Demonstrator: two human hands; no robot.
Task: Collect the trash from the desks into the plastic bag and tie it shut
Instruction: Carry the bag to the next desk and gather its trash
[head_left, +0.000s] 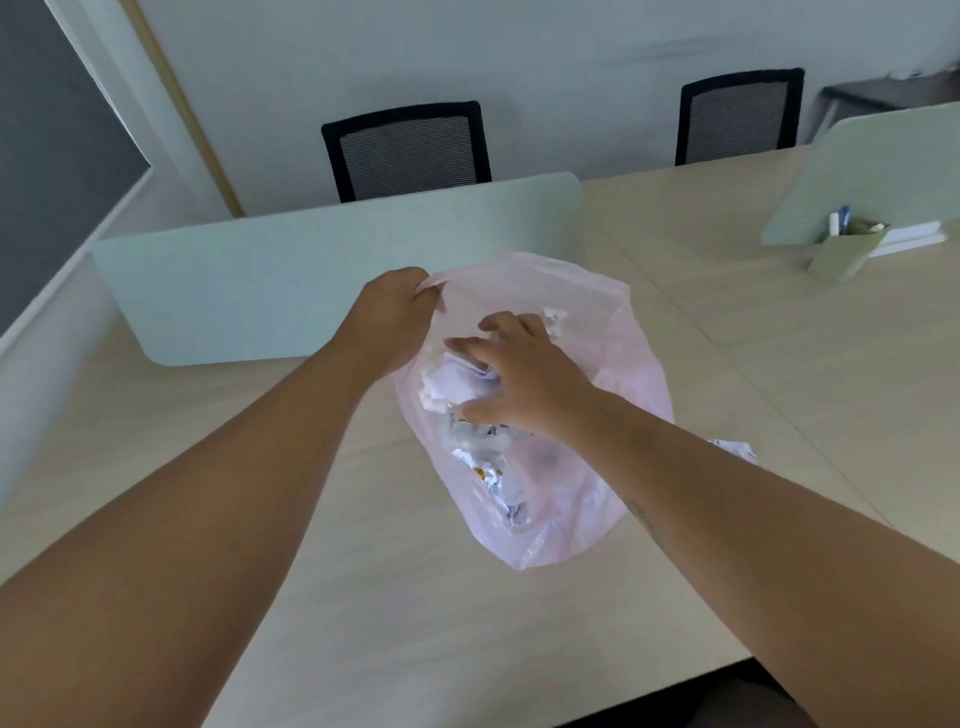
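Observation:
A thin pink plastic bag stands on the light wooden desk, its mouth held up and open. My left hand pinches the bag's left rim and lifts it. My right hand is inside the bag's mouth, fingers spread over crumpled white paper. Through the plastic I see more crumpled paper and shiny wrappers lower in the bag. One crumpled printed scrap lies on the desk just right of the bag, partly hidden by my right forearm.
A pale green divider panel stands behind the bag. A second divider stands at the right with a cardboard pen holder and white books beside it. Two black mesh chairs are at the desk's far side.

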